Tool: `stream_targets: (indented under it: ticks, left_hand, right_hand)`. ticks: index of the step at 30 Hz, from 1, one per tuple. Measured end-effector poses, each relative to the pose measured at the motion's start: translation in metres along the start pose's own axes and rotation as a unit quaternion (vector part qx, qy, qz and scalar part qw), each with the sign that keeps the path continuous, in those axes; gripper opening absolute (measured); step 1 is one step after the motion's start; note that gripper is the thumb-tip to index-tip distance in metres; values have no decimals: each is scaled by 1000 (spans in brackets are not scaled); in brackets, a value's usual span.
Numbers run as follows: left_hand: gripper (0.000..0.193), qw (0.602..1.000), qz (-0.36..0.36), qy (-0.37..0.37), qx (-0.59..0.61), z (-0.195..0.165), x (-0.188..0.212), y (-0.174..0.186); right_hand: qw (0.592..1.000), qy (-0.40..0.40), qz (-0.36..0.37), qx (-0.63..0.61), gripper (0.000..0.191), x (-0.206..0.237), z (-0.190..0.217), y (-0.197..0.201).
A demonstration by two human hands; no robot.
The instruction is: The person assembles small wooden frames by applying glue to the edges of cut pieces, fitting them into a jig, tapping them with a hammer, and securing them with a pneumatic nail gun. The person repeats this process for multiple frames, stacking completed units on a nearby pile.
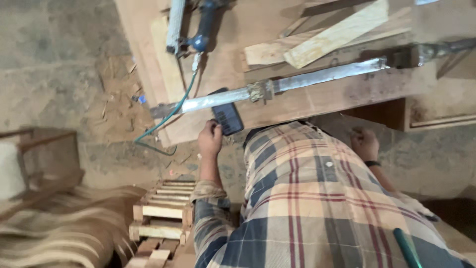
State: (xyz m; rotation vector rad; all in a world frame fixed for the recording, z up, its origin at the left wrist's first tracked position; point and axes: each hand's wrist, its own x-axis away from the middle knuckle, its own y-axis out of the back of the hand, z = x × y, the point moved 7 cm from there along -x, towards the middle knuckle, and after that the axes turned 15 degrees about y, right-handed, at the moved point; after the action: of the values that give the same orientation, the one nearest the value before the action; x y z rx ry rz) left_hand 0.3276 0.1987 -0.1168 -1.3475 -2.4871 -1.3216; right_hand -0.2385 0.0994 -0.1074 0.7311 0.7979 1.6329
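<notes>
I look down my own plaid shirt at a wooden workbench. My left hand, sleeve rolled at the forearm, is curled at the bench edge and touches the lower end of a dark phone lying there. I cannot tell whether it grips the phone. My right hand, with a black wristband, is closed in a fist against the bench edge and holds nothing that I can see. A long metal bar clamp lies across the bench just beyond both hands.
A blue power tool with a green cable lies at the bench's far left. Loose planks are stacked at the back. A small slatted wooden crate stands on the dusty floor, with striped cloth to its left.
</notes>
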Motion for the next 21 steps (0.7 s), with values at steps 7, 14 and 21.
stream_targets:
  ticks: [7, 14, 21]
  left_hand:
    - [33, 993, 15, 28, 116, -13, -7, 3]
    - [28, 960, 20, -236, 148, -139, 49, -12]
    - [15, 948, 77, -303, 51, -258, 106, -107]
  right_hand:
    - [978, -206, -27, -12, 22, 65, -44, 33]
    - [976, -156, -148, -25, 29, 35, -78, 89]
    - [956, 54, -285, 37, 26, -61, -82, 236]
